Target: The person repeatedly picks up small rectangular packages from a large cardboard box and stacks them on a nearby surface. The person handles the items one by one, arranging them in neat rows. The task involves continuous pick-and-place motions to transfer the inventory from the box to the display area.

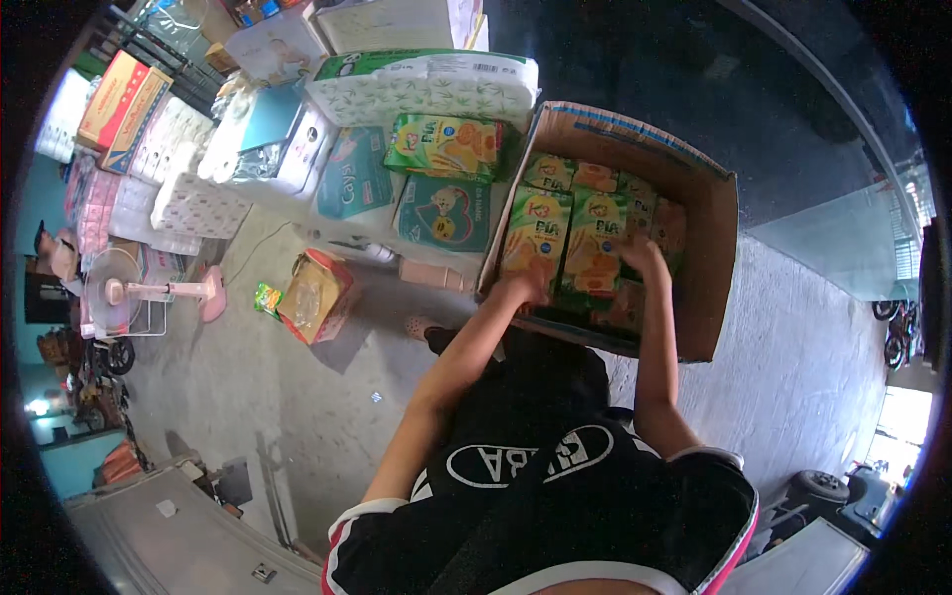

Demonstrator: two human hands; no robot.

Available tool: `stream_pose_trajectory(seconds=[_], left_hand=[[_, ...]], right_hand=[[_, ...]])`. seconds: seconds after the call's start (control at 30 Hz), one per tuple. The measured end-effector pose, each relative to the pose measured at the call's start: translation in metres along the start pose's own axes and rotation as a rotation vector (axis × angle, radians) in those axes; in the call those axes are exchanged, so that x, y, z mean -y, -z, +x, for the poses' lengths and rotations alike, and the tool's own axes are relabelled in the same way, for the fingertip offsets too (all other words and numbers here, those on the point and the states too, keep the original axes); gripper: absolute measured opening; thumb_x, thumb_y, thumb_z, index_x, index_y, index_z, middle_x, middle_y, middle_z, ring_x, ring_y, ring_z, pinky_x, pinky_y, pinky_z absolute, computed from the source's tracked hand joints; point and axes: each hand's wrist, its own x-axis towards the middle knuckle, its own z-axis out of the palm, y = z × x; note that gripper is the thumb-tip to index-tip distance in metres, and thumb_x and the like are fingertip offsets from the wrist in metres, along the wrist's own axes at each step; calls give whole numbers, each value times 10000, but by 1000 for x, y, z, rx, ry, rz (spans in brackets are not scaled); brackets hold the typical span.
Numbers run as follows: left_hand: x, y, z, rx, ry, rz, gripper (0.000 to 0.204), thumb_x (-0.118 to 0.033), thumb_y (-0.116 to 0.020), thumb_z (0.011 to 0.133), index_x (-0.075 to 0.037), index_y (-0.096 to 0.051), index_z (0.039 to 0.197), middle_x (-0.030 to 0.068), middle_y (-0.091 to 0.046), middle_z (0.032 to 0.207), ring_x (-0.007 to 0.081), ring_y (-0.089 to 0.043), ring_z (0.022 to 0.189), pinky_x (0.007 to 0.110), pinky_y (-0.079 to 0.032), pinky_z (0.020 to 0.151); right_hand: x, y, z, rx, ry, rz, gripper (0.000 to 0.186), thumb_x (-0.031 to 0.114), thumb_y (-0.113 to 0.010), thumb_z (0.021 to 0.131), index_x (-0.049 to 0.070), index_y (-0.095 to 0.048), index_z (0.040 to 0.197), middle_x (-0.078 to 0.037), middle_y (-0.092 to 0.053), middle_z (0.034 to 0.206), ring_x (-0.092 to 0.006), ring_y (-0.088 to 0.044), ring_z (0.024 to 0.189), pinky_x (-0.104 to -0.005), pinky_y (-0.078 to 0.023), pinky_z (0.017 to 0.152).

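An open cardboard box [713,288] in front of me is packed with green, yellow and orange food packs. Two large packs stand side by side nearest the top: a left snack pack [538,223] and a right snack pack [596,238], both printed with round pastries. My left hand [533,284] grips the near end of the left pack, its fingertips partly hidden. At the right pack's right edge, my right hand [640,254] has its fingers curled against the side. Smaller packs [635,193] lie around and beneath them.
Left of the box, a similar snack pack [444,147] lies on wrapped paper packs [446,216], with a larger white-green bundle [426,91] behind. A small open carton [315,297] and a pink fan [211,293] stand on the concrete floor. A glass panel [828,243] is at right.
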Motion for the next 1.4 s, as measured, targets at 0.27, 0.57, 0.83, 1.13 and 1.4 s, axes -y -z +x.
stream_pose_trajectory(seconds=[0.27,0.57,0.83,1.13,1.4], left_hand=[[-32,31,-27,130,102,90,420,-369,-591,726,-51,-602,1000,160,-608,975,306,-585,898,401,-472,765],[-43,39,-35,-118,215,32,398,-358,-598,707,-30,-606,933,160,-615,932,306,-595,878,396,-488,721],[-33,19,-23,-390,179,-6,277,-238,-600,684,-29,-609,866,151,-613,872,304,-606,819,407,-499,677],[-35,28,-23,-432,137,96,267,-197,-638,644,-54,-612,868,133,-608,825,293,-614,757,387,-493,604],[-14,5,-1,-549,-241,228,543,-220,-732,572,-139,-573,1085,152,-221,1394,326,-215,1284,483,-190,1032]], right_hand=[[-58,-80,64,234,296,141,554,452,-564,783,13,-510,1116,-187,-561,1057,-285,-549,938,-382,-425,759],[-36,-50,34,209,309,252,529,432,-522,822,-33,-519,1074,-215,-558,1051,-313,-545,965,-396,-425,782],[-28,-36,22,269,206,246,536,419,-501,842,-41,-479,1116,-212,-559,1036,-320,-544,955,-403,-427,775],[-63,-84,65,253,338,125,501,391,-458,868,-26,-449,1146,-199,-499,1120,-299,-489,1030,-391,-403,818],[-56,-84,90,241,373,-90,568,456,-424,866,-74,-508,1048,-223,-554,1011,-354,-529,954,-411,-413,771]])
